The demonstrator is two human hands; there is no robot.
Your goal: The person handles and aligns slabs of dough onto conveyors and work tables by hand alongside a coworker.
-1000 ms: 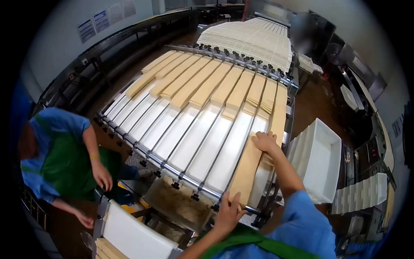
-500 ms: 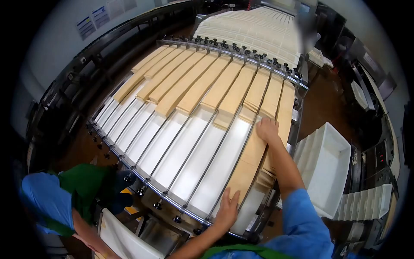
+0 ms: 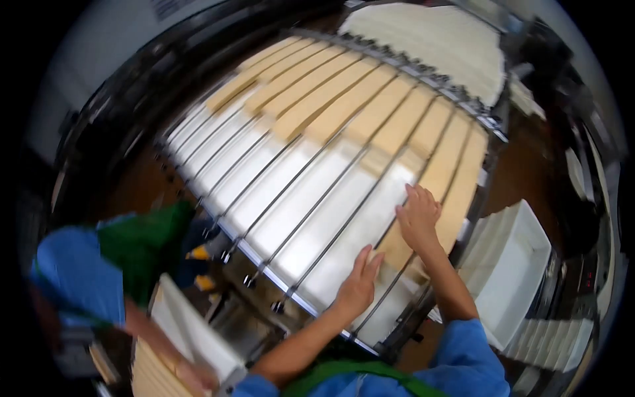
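Above the railed bench, left hand and right hand spread ungripping fingers near tan sheets. Light, even pressure should keep edges aligned.

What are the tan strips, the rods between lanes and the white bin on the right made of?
Tan strips: matte, perhaps dough sheets, going by their even, pale surface; blur leaves it open. Rods: probably smooth metal, being grey, thin and straight. White bin: likely smooth plastic, judging by its even white walls.
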